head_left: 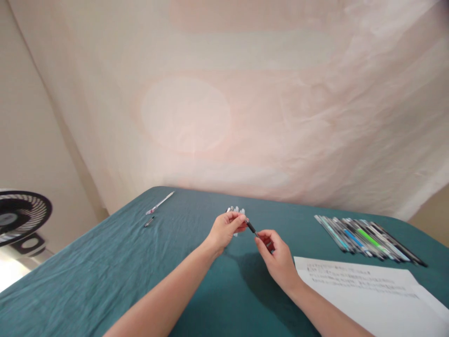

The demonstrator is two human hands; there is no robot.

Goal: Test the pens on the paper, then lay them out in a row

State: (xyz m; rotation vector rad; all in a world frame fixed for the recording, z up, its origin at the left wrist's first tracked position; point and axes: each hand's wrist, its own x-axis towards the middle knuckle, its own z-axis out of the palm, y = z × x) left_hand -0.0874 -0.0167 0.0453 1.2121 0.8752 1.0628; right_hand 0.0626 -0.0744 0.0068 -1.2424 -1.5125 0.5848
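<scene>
A pen (251, 227) with a black grip section is held at a slant between my two hands above the table. My left hand (226, 230) pinches its upper left end. The fingers of my right hand (276, 256) are closed on its lower right end. My fingers cover both ends, so I cannot tell whether a cap is on. Just behind my left hand, several whitish pen-like tips (237, 208) show on the cloth, their lower parts mostly hidden by the hand.
Several pens (365, 238) lie side by side at the right, behind white paper sheets (365, 295) with writing. At the far left of the green-covered table (105, 262) lie a clear pen (160, 202) and a short dark piece (149, 221). A fan (24, 217) stands beyond the left edge.
</scene>
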